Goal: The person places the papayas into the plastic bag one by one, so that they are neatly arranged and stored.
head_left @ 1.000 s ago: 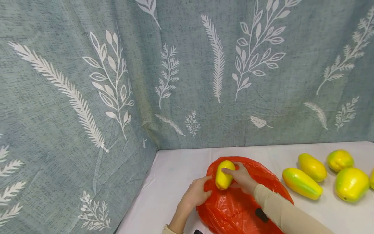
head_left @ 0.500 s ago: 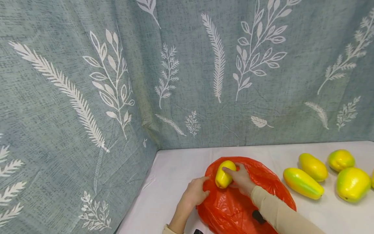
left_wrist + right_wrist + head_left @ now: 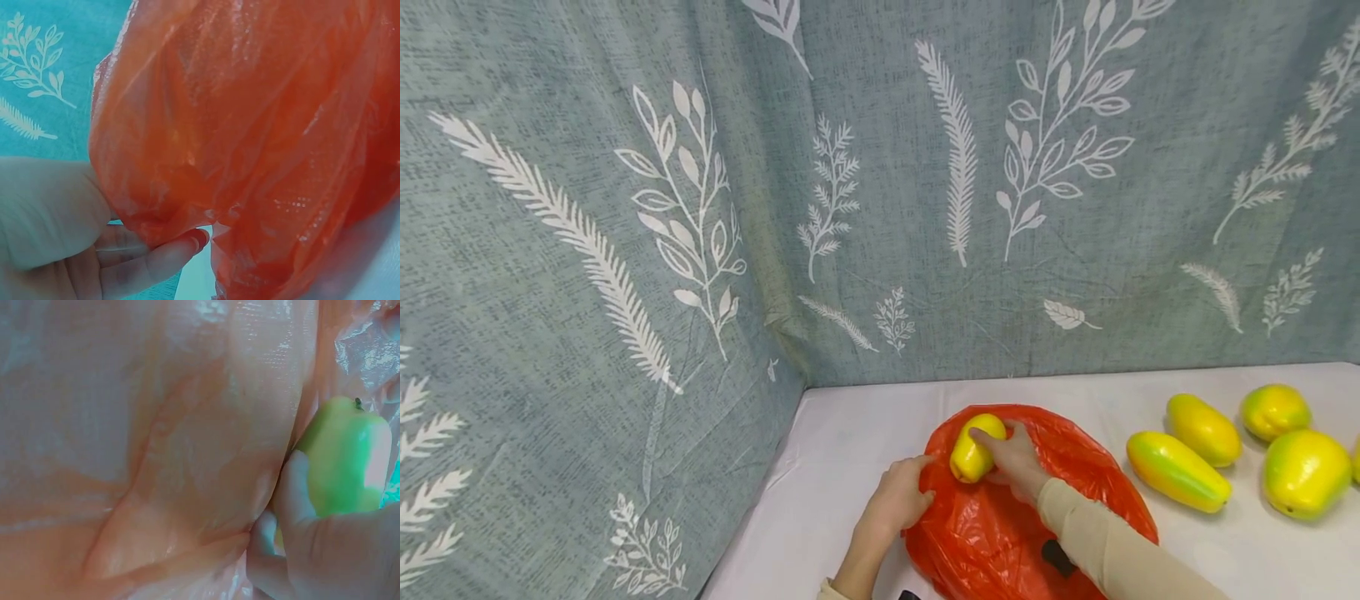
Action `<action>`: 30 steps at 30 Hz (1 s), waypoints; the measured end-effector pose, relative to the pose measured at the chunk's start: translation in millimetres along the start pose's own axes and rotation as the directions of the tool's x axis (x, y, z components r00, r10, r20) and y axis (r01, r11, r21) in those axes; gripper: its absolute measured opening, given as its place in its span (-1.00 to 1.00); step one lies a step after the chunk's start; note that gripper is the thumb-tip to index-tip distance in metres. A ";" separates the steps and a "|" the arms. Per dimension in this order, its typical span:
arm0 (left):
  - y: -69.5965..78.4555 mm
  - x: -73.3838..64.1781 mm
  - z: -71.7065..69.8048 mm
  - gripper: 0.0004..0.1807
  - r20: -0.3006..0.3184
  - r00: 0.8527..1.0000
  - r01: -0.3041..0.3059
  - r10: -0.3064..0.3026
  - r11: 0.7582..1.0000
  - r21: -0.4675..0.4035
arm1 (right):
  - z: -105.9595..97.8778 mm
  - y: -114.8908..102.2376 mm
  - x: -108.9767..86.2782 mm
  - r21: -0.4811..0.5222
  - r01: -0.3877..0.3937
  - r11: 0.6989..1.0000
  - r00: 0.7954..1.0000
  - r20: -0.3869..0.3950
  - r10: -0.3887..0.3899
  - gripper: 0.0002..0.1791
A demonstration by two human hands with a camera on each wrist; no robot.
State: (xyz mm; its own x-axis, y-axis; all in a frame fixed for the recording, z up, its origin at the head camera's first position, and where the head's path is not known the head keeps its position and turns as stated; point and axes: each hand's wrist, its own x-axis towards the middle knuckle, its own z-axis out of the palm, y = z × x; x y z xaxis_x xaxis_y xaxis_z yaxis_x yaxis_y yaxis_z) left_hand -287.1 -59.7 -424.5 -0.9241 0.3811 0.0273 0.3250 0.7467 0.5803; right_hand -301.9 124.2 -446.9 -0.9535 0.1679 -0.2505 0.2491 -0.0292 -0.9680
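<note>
A red plastic bag [image 3: 992, 546] lies with its mouth spread wide on the white table. My left hand [image 3: 897, 498] grips the bag's left edge; in the left wrist view, its fingers [image 3: 153, 265] curl at the gathered film. Over the left part of the mouth, my right hand [image 3: 1017, 460] holds a yellow papaya [image 3: 967, 463], thumb across its upper side. The right wrist view shows the papaya [image 3: 350, 456] with a greenish tint and a small dark stem. Part of the fruit is hidden behind the fingers.
Several more yellow-green papayas lie right of the bag, among them a long one [image 3: 1177, 471] and a rounder one [image 3: 1306, 475]. A patterned grey-green curtain [image 3: 880, 208] hangs behind and left of the table [image 3: 842, 442]. A black wrist device [image 3: 1058, 558] shows under the right sleeve.
The papaya and my right hand have shifted very slightly left, the fruit tilting a little. My left hand keeps its grip at the bag's edge. The papayas at the right have not moved.
</note>
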 end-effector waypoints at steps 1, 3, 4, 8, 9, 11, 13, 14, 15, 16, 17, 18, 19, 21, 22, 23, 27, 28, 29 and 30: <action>0.2 0.1 0.4 -0.51 0.000 1.000 0.001 -0.001 1.000 -0.001 | -0.3 0.1 -0.3 -0.002 -0.002 1.000 1.000 0.001 0.002 -0.12; 0.3 0.6 0.8 -0.51 0.001 1.000 0.001 -0.001 1.000 0.004 | -1.6 0.0 -0.8 -0.013 -0.003 1.000 1.000 0.003 0.003 -0.09; 0.6 0.6 0.8 -0.51 0.001 1.000 0.001 -0.001 1.000 0.007 | -2.6 -0.2 -0.9 -0.016 0.001 1.000 1.000 0.005 -0.001 -0.09; 0.9 1.2 0.8 -0.51 -0.006 1.000 -0.012 0.012 1.000 0.014 | -7.9 -4.1 -1.4 -0.042 0.026 0.999 1.000 -0.002 -0.027 -0.11; 1.1 1.1 0.8 -0.51 -0.008 1.000 -0.015 0.015 1.000 0.015 | -9.7 -5.8 -1.5 -0.049 0.034 0.998 0.999 -0.005 -0.034 -0.13; 1.2 1.1 0.8 -0.51 -0.012 1.000 -0.021 0.021 1.000 0.020 | -14.1 -10.2 -2.5 -0.069 0.035 0.997 0.999 -0.011 -0.036 -0.17; 1.4 0.9 0.7 -0.52 -0.011 1.000 -0.020 0.020 1.000 0.019 | -19.5 -14.9 -3.3 -0.080 0.036 0.996 0.999 -0.003 -0.036 -0.21; 1.6 0.8 0.6 -0.52 -0.010 1.000 -0.019 0.019 1.000 0.018 | -22.5 -17.3 -3.8 -0.087 0.036 0.996 0.999 0.003 -0.036 -0.22; 1.7 0.7 0.4 -0.51 -0.007 1.000 -0.015 0.015 1.000 0.013 | -25.8 -19.5 -4.2 -0.089 0.036 0.995 0.999 0.013 -0.034 -0.23; 1.6 0.6 0.3 -0.51 -0.006 1.000 -0.014 0.014 1.000 0.013 | -29.2 -21.7 -4.5 -0.084 0.039 0.996 0.999 0.027 -0.037 -0.23; 1.6 0.5 0.1 -0.51 -0.004 1.000 -0.013 0.013 1.000 0.010 | -32.8 -23.6 -4.7 -0.078 0.045 0.996 0.998 0.041 -0.041 -0.24; 1.7 0.4 -0.1 -0.51 -0.003 1.000 -0.012 0.012 1.000 0.007 | -36.3 -25.8 -4.9 -0.068 0.054 0.996 0.997 0.057 -0.050 -0.24; 2.1 0.0 -0.5 -0.51 -0.003 1.000 -0.013 0.013 1.000 0.006 | -39.9 -27.7 -5.0 -0.055 0.064 0.996 0.996 0.073 -0.060 -0.24; 2.3 -0.4 -1.1 -0.52 -0.003 1.000 -0.015 0.015 1.000 0.007 | -47.1 -31.8 -5.8 -0.032 0.074 0.997 0.992 0.102 -0.070 -0.24; 2.2 -0.4 -1.2 -0.52 -0.004 1.000 -0.018 0.018 1.000 0.008 | -50.8 -33.6 -6.4 -0.024 0.080 0.997 0.990 0.117 -0.077 -0.23; 2.2 -0.5 -1.2 -0.52 -0.003 1.000 -0.019 0.019 1.000 0.006 | -54.3 -35.4 -6.8 -0.013 0.082 0.997 0.989 0.128 -0.080 -0.22; 1.6 -0.9 -0.8 -0.52 -0.001 1.000 -0.014 0.014 1.000 0.002 | -68.6 -41.7 -8.9 -0.001 0.089 0.996 0.982 0.168 -0.087 -0.19; 1.3 -0.9 -0.7 -0.52 -0.002 1.000 -0.014 0.014 1.000 0.004 | -72.1 -43.0 -9.2 0.004 0.093 0.996 0.980 0.176 -0.092 -0.18; 1.1 -1.1 -0.5 -0.52 -0.003 1.000 -0.011 0.011 1.000 0.004 | -75.5 -44.3 -9.5 0.008 0.095 0.995 0.979 0.181 -0.095 -0.17; 1.0 -1.3 -0.4 -0.52 -0.004 1.000 -0.009 0.009 1.000 0.004 | -78.9 -45.6 -10.0 0.010 0.099 0.995 0.978 0.186 -0.099 -0.16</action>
State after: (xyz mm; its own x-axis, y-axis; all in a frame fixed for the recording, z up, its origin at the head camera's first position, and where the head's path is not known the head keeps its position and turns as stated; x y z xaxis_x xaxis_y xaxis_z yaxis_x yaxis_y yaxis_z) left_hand -285.7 -59.6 -423.6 -0.9221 0.3853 0.0360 0.3340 0.7455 0.5768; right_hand -290.3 201.6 -399.2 -0.9883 -0.0162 -0.1518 0.1521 -0.0222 -0.9881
